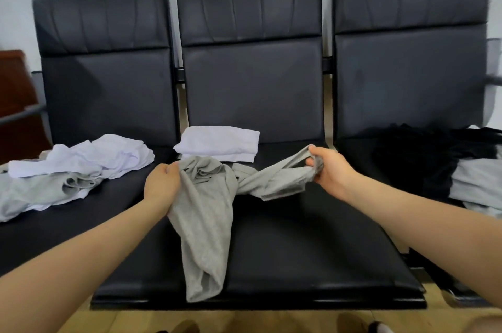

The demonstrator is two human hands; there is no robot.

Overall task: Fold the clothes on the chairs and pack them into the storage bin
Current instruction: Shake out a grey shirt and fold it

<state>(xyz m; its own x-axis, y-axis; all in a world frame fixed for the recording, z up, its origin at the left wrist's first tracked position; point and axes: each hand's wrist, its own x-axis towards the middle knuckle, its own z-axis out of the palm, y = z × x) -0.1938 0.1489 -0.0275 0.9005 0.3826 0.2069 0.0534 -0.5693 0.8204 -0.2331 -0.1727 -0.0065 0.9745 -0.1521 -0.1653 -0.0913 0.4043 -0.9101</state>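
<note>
Left hand (161, 186) and right hand (327, 167) gripping twisted grey garment (206, 213) over middle chair seat (298, 237); folded white garment (220, 142) lying behind

Left hand (160, 186) fingertips buried in the grey garment (206, 213); right hand (327, 167) fingers partly wrapped by its bunched end; garment type unclear, twisted; grey pile (24, 194) cut by left edge; black heap (423, 158) and light grey cloth (478, 186) cut by right edge; wooden furniture (13, 88) cropped; feet (353, 326) cut off at bottom edge, blurred.
</note>
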